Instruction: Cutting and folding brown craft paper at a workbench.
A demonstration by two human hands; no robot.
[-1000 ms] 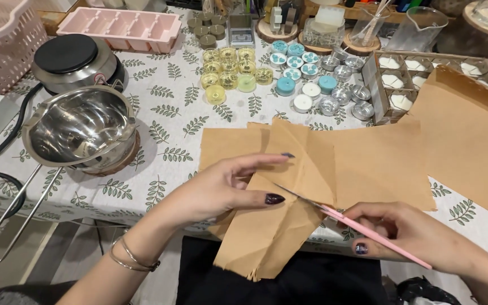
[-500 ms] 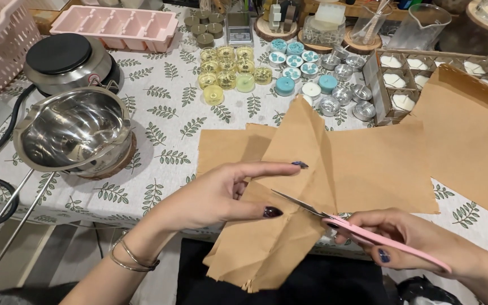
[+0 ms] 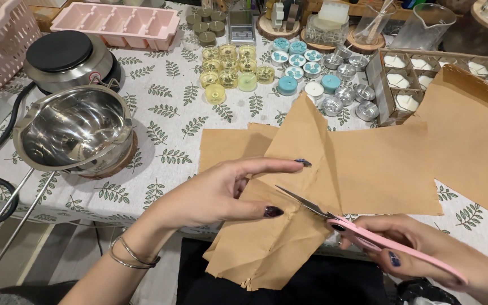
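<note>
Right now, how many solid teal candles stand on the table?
2. One teal candle stands just right of the yellow candles; the other teal candle stands beside the empty silver cups. More may be hidden behind the raised brown paper.

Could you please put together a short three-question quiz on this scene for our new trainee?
1. Which hand holds the pink scissors?
2. True or false: the steel bowl is full of wax.
3. The left hand grips: A) brown paper B) a blue candle C) the pink mould.

Key
1. The right hand.
2. False; it looks empty.
3. A.
</note>
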